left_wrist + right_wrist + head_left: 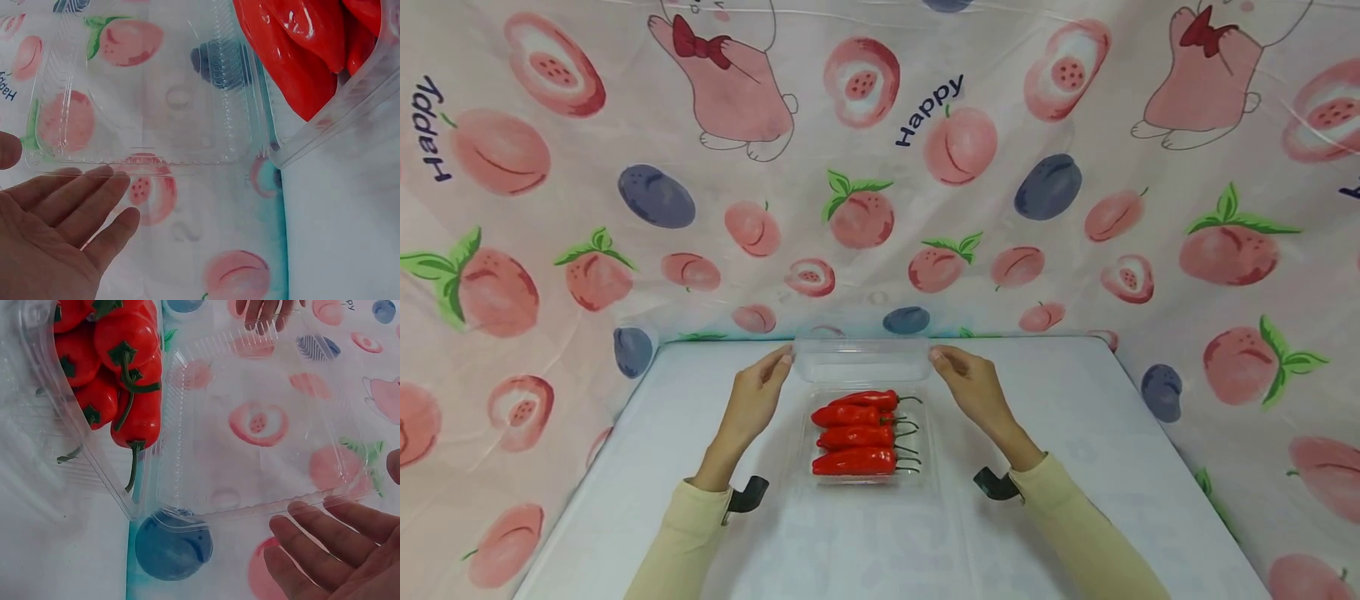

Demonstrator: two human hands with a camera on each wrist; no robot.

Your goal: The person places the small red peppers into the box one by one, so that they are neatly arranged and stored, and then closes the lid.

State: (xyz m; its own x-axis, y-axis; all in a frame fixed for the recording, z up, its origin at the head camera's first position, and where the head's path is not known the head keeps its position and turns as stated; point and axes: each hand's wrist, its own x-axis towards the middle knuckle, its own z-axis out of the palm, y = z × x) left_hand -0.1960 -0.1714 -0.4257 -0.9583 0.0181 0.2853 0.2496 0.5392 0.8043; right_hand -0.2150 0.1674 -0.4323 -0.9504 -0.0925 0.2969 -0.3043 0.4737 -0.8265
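Note:
A clear plastic clamshell box (928,442) stands on the white table with its lid (861,367) raised at the back. Several red peppers (853,461) with green stems lie stacked in its base. At the lid's left edge is my left hand (756,400); its fingers are straight and the fingertips touch the rim in the left wrist view, with the thumb apart. My right hand (973,392) mirrors it at the lid's right edge, straight fingers (312,544) against the rim. The right thumb (394,465) shows only partly in the right wrist view.
The white table (1075,417) reaches back to a fruit-patterned cloth (865,275), which also hangs at both sides. A dark wrist mount (748,494) sticks out by the left sleeve, and a second mount (996,483) by the right sleeve.

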